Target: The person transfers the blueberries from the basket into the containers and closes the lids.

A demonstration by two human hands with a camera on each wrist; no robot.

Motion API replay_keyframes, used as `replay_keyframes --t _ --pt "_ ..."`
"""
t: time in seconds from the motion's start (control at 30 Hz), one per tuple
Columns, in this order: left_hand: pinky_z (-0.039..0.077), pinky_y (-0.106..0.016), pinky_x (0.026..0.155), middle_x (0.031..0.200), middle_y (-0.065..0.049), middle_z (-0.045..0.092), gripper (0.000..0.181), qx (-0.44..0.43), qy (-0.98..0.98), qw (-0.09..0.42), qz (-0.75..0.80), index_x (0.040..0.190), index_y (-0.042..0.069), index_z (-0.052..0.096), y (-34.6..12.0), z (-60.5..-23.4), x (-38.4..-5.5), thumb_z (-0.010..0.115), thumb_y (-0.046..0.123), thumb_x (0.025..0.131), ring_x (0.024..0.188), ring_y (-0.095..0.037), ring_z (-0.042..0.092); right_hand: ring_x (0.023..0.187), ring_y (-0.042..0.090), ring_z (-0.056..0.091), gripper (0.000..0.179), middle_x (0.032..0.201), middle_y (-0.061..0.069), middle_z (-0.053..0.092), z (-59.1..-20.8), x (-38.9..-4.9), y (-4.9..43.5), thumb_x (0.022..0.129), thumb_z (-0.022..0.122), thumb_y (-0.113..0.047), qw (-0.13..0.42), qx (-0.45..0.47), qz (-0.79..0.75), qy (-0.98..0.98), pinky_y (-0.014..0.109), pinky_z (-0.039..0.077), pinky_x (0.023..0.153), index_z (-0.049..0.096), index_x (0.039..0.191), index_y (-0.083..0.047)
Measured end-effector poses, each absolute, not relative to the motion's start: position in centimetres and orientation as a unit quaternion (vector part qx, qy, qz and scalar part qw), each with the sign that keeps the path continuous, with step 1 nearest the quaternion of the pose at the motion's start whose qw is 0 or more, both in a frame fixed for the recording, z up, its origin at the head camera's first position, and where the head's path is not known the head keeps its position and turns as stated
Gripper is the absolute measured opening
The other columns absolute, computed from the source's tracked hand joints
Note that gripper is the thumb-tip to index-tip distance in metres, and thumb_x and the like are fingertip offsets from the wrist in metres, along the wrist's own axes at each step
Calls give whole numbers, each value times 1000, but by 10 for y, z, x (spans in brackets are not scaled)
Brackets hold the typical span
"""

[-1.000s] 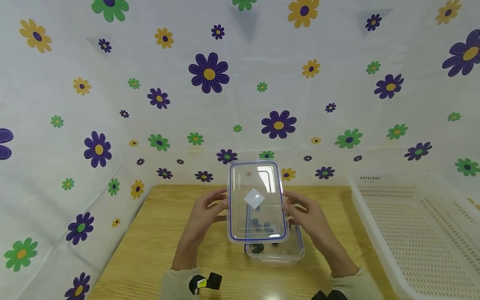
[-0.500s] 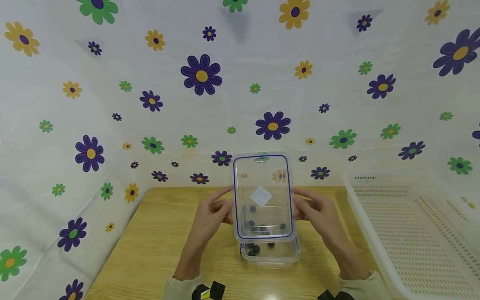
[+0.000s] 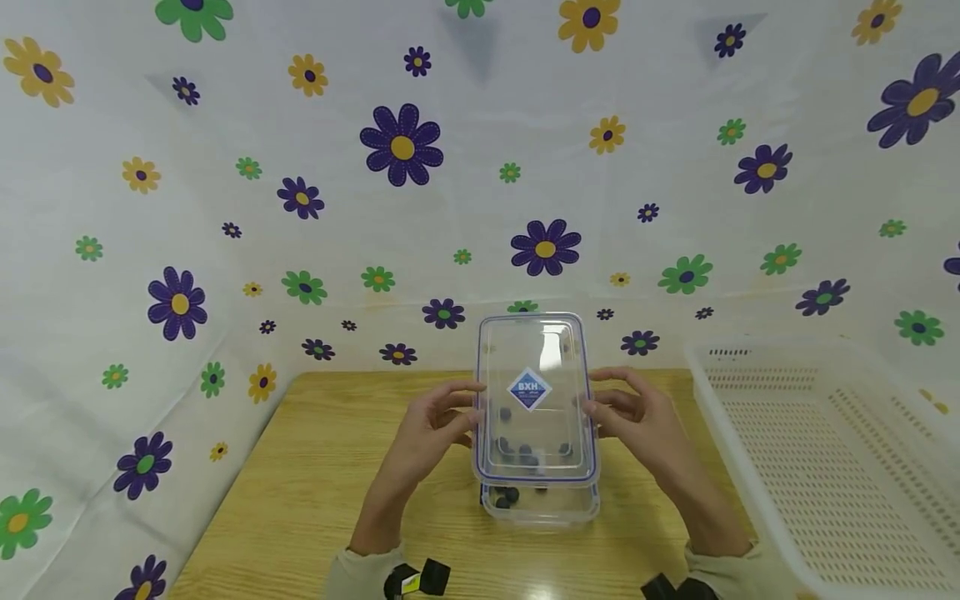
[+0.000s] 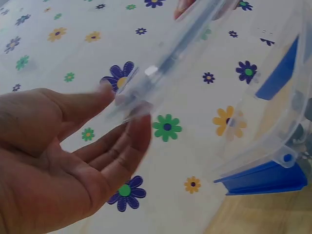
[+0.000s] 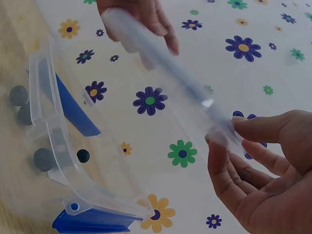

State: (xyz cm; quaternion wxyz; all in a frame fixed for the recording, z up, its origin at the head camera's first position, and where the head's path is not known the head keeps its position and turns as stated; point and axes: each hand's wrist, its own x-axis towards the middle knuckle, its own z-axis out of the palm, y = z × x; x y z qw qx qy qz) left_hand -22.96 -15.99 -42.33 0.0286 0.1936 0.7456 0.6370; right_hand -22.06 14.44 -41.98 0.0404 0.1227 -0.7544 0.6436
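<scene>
A clear plastic container lid (image 3: 562, 417) with a blue seal line and a blue-and-white "BXH" sticker (image 3: 529, 388) is held tilted up between both hands. My left hand (image 3: 427, 429) pinches its left edge between thumb and fingers. On the opposite edge, my right hand (image 3: 641, 421) pinches it the same way. Under and behind the lid stands a clear food container (image 3: 547, 510) on the table, partly seen through it. Several small dark-blue round things (image 3: 512, 494), resembling blueberries, lie inside. Blue side clips (image 5: 97, 222) hang at the container's rim in the right wrist view.
A large white perforated plastic basket (image 3: 847, 467) stands at the right of the wooden table (image 3: 315, 483). Behind and to the left hangs a white sheet (image 3: 450, 208) printed with flowers.
The lid has been turned over: its sticker showed a plain white back before and now shows its printed face. Both hands have shifted their hold along its edges.
</scene>
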Motion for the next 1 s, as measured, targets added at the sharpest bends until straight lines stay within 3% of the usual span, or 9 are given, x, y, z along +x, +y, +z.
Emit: replay_keyframes --t 0.2,0.43,0.63,0.73,1.0 --pt "63 -39 74 150 -20 48 60 211 734 60 643 155 11 47 -160 -431 -232 65 -2 99 101 -36 71 96 28 74 58 126 29 65 -426 -224 149 98 72 -12 20 147 632 -761 40 64 72 48 150 -7" --pt "63 -38 72 149 -20 50 53 194 762 79 613 152 8 51 -155 -444 -235 64 3 101 100 -27 67 104 38 69 63 141 33 52 -431 -225 154 96 73 -11 -38 135 594 -792 39 64 69 46 152 0" --pt "63 -44 70 136 -25 59 47 150 799 65 579 148 8 55 -147 -457 -237 62 4 102 84 -22 67 107 39 67 58 146 30 51 -440 -229 148 96 73 -12 -42 119 555 -822 39 64 69 51 147 4" --pt "62 -45 69 128 -24 63 46 133 825 57 547 148 9 55 -141 -460 -237 62 7 103 84 -20 66 105 38 67 57 144 30 53 -444 -230 146 96 73 -12 -39 110 546 -829 40 64 69 52 145 6" --pt "61 -44 59 101 -20 69 50 143 855 51 495 150 0 49 -132 -463 -234 62 11 103 69 -18 67 99 32 70 54 141 27 57 -447 -228 144 96 74 -16 -31 95 509 -855 35 63 68 56 142 6"
